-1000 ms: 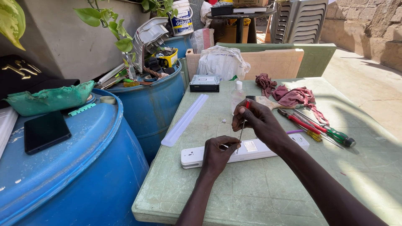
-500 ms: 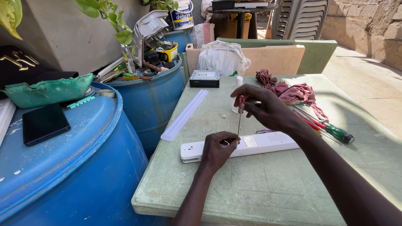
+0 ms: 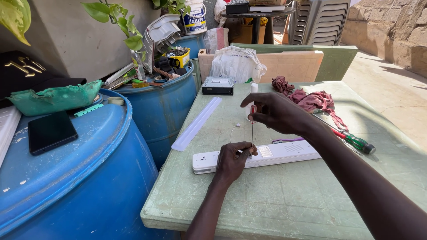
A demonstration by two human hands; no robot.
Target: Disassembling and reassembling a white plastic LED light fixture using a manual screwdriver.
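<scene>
White casing: rigid, light plastic; pinned on worktop by left hand. Screwdriver: thin, upright, handle clamped by right hand fingers.

Dark phone: flat on the near blue drum lid, rectangular, screen black and unlit.

White bucket: top centre, behind the far drum; carries a wrap-around label in white with blue and red print.

Yellow box: small carton on the far blue drum, among clutter; dark markings.

White plastic bag: far edge of the tabletop, crumpled, faint print.

Silver sticker: small rectangular label on the long white casing lying on the tabletop.
</scene>
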